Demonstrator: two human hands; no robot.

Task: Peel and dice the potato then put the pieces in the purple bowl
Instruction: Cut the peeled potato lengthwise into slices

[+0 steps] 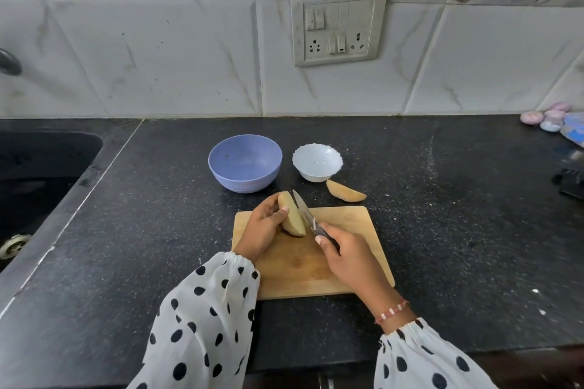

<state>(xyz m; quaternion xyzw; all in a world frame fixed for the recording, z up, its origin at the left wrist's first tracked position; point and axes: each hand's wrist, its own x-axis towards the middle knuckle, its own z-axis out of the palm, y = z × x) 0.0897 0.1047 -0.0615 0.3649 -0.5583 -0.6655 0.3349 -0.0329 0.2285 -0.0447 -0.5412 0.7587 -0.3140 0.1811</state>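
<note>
A white scalloped bowl [317, 162] sits on the black counter [442, 215], a switchboard [338, 28] on the tiled wall above.

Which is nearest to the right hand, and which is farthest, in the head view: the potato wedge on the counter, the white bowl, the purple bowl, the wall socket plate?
From the right hand:
1. Potato wedge, beyond the board.
2. White bowl, behind the wedge.
3. Purple bowl, left of the white bowl.
4. Wall socket plate, up on the tiles.
</note>
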